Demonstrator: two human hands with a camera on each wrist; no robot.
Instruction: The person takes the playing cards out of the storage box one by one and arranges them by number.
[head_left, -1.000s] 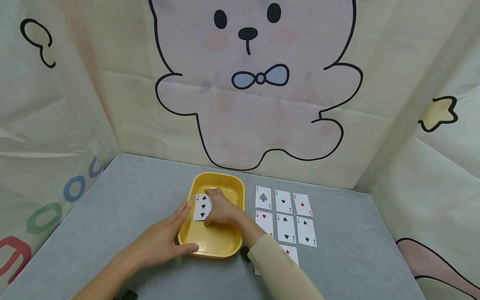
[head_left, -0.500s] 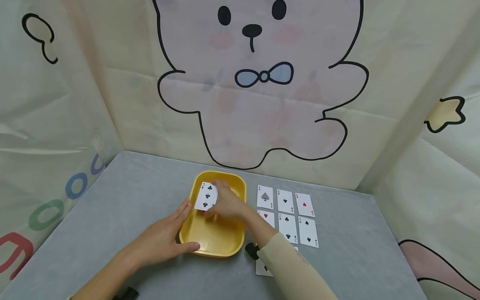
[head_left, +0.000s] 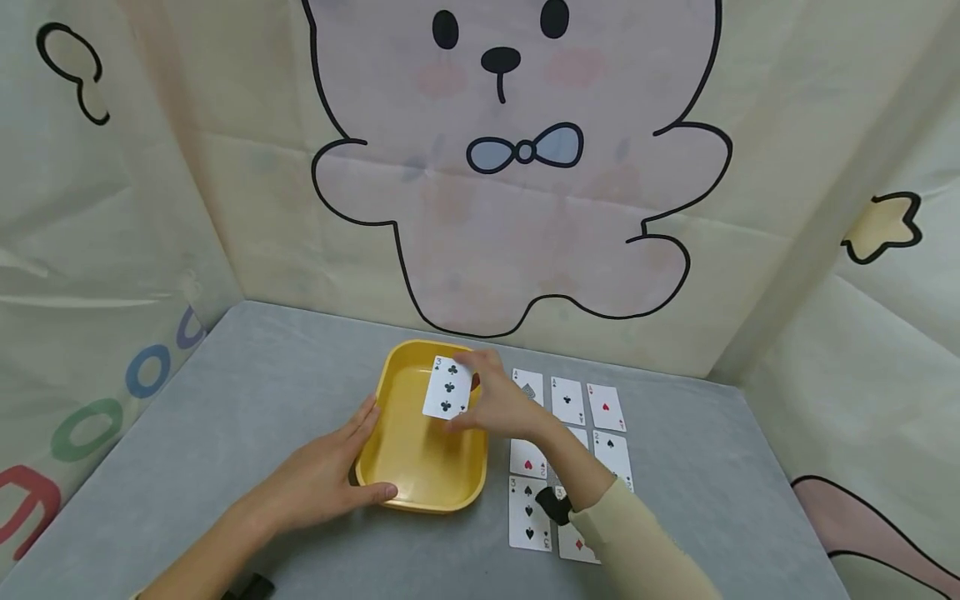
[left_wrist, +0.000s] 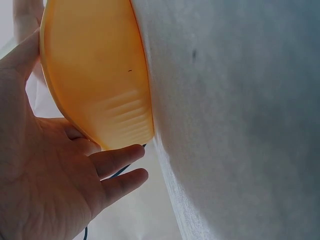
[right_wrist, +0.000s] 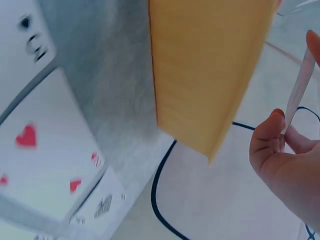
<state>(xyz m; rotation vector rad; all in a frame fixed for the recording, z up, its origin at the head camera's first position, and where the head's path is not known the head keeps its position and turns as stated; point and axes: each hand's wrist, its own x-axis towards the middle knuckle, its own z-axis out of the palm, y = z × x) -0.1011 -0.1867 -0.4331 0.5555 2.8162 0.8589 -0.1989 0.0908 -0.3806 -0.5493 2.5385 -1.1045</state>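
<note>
My right hand (head_left: 501,402) pinches a three of clubs playing card (head_left: 448,388) by its right side. The card is face up over the yellow tray (head_left: 427,467), towards its far end. In the right wrist view the card (right_wrist: 299,92) appears edge-on between thumb and fingers, beyond the tray wall (right_wrist: 205,70). My left hand (head_left: 330,471) rests against the tray's near left corner, fingers extended along the left side and thumb at the near rim. Seen from the left wrist, two fingers (left_wrist: 117,185) stand straight beside the tray's outer wall (left_wrist: 97,75).
Face-up cards lie in rows right of the tray, among them an ace of hearts (head_left: 606,407), a two of spades (head_left: 612,458) and a three of spades (head_left: 529,513). My right forearm covers part of them. A printed cloth wall (head_left: 517,250) stands behind the grey tabletop (head_left: 697,500).
My right hand has drawn the three of clubs from the tray's left side up and rightward, towards its right rim. The left hand stays in place at the tray.
</note>
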